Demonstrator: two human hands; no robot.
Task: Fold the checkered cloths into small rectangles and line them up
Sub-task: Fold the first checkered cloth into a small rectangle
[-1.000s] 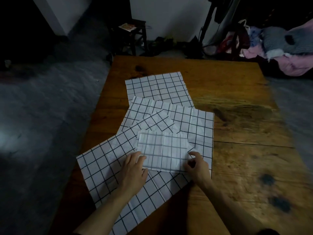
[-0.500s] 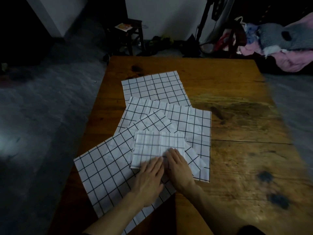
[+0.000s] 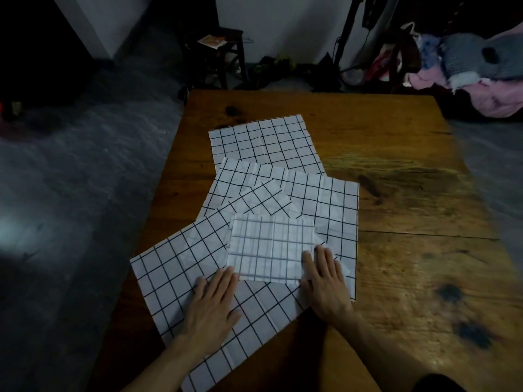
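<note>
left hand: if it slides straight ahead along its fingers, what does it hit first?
Probably the near-left corner of the folded cloth; the left hand lies flat on the big unfolded cloth, fingertips about at that corner.

It was a dim home room: a worn wooden table [image 3: 396, 193], piled clothes [image 3: 464, 69], a small stool [image 3: 223, 49] by the wall.

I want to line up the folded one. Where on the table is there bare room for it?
The wide bare strip of table right of the cloths, out to the right edge, is free. So is the band beyond the far cloth. The left-middle is crowded: three spread cloths overlap there, under the folded cloth and both flat hands, left hand, right hand.
</note>
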